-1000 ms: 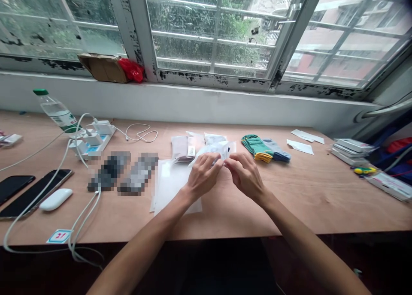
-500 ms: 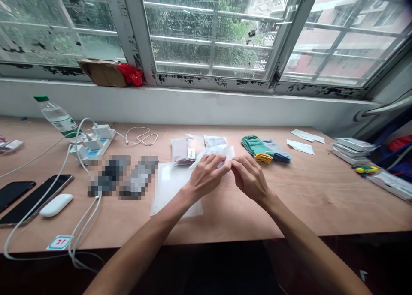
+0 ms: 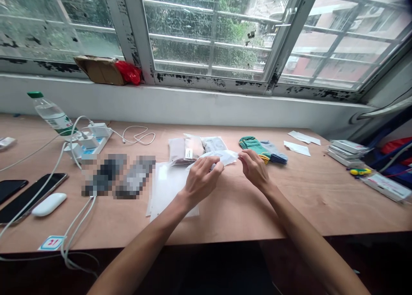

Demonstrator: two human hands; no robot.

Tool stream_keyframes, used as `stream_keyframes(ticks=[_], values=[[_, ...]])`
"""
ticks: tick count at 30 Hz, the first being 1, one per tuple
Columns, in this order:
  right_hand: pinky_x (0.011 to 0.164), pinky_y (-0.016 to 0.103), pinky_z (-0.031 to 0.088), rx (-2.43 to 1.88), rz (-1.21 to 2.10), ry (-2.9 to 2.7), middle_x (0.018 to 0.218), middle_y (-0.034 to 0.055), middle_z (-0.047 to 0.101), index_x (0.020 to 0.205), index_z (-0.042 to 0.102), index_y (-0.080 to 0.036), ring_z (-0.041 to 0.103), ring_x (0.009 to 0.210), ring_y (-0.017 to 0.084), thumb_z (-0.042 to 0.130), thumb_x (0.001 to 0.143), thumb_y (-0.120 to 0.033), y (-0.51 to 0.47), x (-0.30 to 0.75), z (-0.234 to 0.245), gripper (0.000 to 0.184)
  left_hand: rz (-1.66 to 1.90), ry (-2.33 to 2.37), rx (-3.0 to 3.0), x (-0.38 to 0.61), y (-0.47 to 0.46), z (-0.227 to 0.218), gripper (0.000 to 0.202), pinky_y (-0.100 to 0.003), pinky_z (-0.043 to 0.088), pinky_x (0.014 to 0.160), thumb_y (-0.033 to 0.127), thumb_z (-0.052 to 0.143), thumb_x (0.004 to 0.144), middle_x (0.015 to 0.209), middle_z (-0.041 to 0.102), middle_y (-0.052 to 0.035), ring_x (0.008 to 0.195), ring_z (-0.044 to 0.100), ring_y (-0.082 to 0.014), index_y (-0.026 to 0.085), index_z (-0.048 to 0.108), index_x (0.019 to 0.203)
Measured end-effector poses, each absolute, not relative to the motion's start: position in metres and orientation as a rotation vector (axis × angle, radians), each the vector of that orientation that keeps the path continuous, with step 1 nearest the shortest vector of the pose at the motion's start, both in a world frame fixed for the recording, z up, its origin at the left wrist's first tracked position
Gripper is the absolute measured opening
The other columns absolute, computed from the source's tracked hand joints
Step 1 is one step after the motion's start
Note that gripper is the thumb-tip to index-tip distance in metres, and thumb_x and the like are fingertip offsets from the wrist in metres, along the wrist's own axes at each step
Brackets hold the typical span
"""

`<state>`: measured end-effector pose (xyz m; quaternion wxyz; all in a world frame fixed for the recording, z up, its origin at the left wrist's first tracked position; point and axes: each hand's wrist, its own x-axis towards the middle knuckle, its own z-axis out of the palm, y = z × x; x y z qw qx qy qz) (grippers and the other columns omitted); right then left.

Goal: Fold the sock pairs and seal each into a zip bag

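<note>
Both my hands pinch a clear plastic bag (image 3: pixel 225 157) held just above the wooden desk (image 3: pixel 309 192). My left hand (image 3: pixel 201 179) grips its left end with curled fingers. My right hand (image 3: pixel 255 168) pinches its right end, a hand's width away. Under and left of my left hand lies a stack of flat clear bags (image 3: pixel 167 188). Behind the hands lie packed bags (image 3: pixel 186 149) with pinkish contents. Folded green socks (image 3: pixel 254 145) and blue-grey socks (image 3: pixel 275 151) lie just beyond my right hand.
At left are a water bottle (image 3: pixel 49 113), a power strip (image 3: pixel 92 138) with white cables, two blurred items, phones (image 3: pixel 27 196) and a white mouse (image 3: pixel 49 204). Paper slips (image 3: pixel 298 148) and stacked packets (image 3: pixel 347 151) lie at right. A window sill runs along the back.
My hands have moved apart along the clear bag, the right hand sliding to the right toward the socks. The view has shifted slightly.
</note>
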<state>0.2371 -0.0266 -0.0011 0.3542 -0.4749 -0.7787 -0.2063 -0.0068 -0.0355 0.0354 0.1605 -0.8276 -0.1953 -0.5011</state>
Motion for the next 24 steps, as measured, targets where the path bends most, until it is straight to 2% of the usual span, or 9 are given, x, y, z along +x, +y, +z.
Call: stream_keyframes(ticks=[4, 7, 10, 12, 14, 17, 20, 22, 24], values=[[0.079, 0.035, 0.047, -1.276, -0.434, -1.951, 0.094, 0.0099, 0.063, 0.098, 0.058, -0.019, 0.059, 0.09, 0.023, 0.036, 0.1, -0.025, -0.017, 0.249, 0.0, 0.023, -1.542, -0.592, -2.263, -0.007, -0.035, 0.045, 0.014, -0.026, 0.045, 0.067, 0.009, 0.044, 0.092, 0.09, 0.062, -0.0044, 0.075, 0.057, -0.0137, 0.021, 0.046, 0.098], [0.077, 0.037, 0.049, -1.365, -0.199, -1.724, 0.092, 0.01, 0.065, 0.097, 0.057, -0.02, 0.062, 0.082, 0.023, 0.041, 0.098, -0.044, -0.019, 0.241, 0.001, 0.03, -1.613, -0.651, -2.236, -0.003, -0.036, 0.054, 0.01, -0.026, 0.044, 0.066, 0.012, 0.043, 0.094, 0.086, 0.06, -0.0032, 0.074, 0.056, -0.0138, 0.021, 0.045, 0.098], [0.064, 0.036, 0.052, -1.487, 0.349, -1.337, 0.071, 0.0066, 0.065, 0.105, 0.055, -0.018, 0.063, 0.062, 0.022, 0.045, 0.087, -0.069, -0.032, 0.218, 0.01, 0.054, -1.843, -0.836, -2.165, 0.005, -0.041, 0.065, 0.008, -0.026, 0.044, 0.066, 0.016, 0.039, 0.098, 0.083, 0.058, -0.0018, 0.072, 0.055, -0.0126, 0.021, 0.045, 0.101], [0.058, 0.036, 0.054, -1.418, 0.911, -1.185, 0.064, 0.0066, 0.064, 0.106, 0.056, -0.018, 0.064, 0.056, 0.022, 0.023, 0.085, -0.08, -0.046, 0.2, 0.024, 0.073, -1.948, -0.895, -2.117, 0.013, -0.046, 0.072, 0.009, -0.026, 0.044, 0.066, 0.018, 0.038, 0.099, 0.085, 0.059, -0.0019, 0.073, 0.055, -0.0123, 0.021, 0.044, 0.104], [0.058, 0.036, 0.055, -1.241, 1.315, -1.148, 0.071, 0.0081, 0.067, 0.113, 0.057, -0.019, 0.067, 0.062, 0.023, 0.012, 0.083, -0.083, -0.06, 0.186, 0.042, 0.084, -1.896, -0.792, -2.153, 0.023, -0.05, 0.073, 0.008, -0.028, 0.045, 0.071, 0.019, 0.038, 0.099, 0.089, 0.062, -0.0036, 0.078, 0.058, -0.0138, 0.021, 0.045, 0.104], [0.058, 0.032, 0.055, -1.09, 1.414, -1.07, 0.085, 0.0079, 0.071, 0.116, 0.06, -0.022, 0.068, 0.071, 0.022, 0.034, 0.086, -0.076, -0.069, 0.179, 0.061, 0.067, -1.59, -0.567, -2.347, 0.04, -0.051, 0.066, 0.01, -0.032, 0.045, 0.082, 0.017, 0.04, 0.097, 0.096, 0.067, -0.0056, 0.088, 0.062, -0.0163, 0.021, 0.048, 0.102], [0.059, 0.027, 0.054, -1.064, 1.299, -0.959, 0.089, 0.0053, 0.072, 0.104, 0.066, -0.02, 0.067, 0.075, 0.018, 0.07, 0.075, -0.051, -0.059, 0.19, 0.054, 0.042, -1.184, -0.604, -2.583, 0.052, -0.046, 0.052, 0.018, -0.034, 0.045, 0.086, 0.016, 0.035, 0.098, 0.094, 0.069, -0.005, 0.089, 0.064, -0.017, 0.02, 0.054, 0.099], [0.057, 0.024, 0.052, -1.074, 1.102, -0.856, 0.087, 0.0036, 0.072, 0.098, 0.068, -0.018, 0.066, 0.073, 0.017, 0.082, 0.061, -0.036, -0.043, 0.205, 0.036, 0.043, -1.091, -0.815, -2.662, 0.054, -0.038, 0.046, 0.022, -0.035, 0.046, 0.088, 0.027, 0.035, 0.1, 0.099, 0.069, -0.0071, 0.096, 0.064, -0.0198, 0.019, 0.056, 0.099], [0.057, 0.026, 0.053, -1.113, 0.975, -0.782, 0.085, 0.0039, 0.073, 0.095, 0.07, -0.017, 0.065, 0.068, 0.016, 0.083, 0.056, -0.031, -0.026, 0.224, 0.015, 0.044, -1.089, -1.197, -2.662, 0.049, -0.026, 0.045, 0.033, -0.036, 0.048, 0.085, 0.039, 0.031, 0.101, 0.104, 0.069, -0.0103, 0.099, 0.065, -0.0224, 0.018, 0.057, 0.102]])
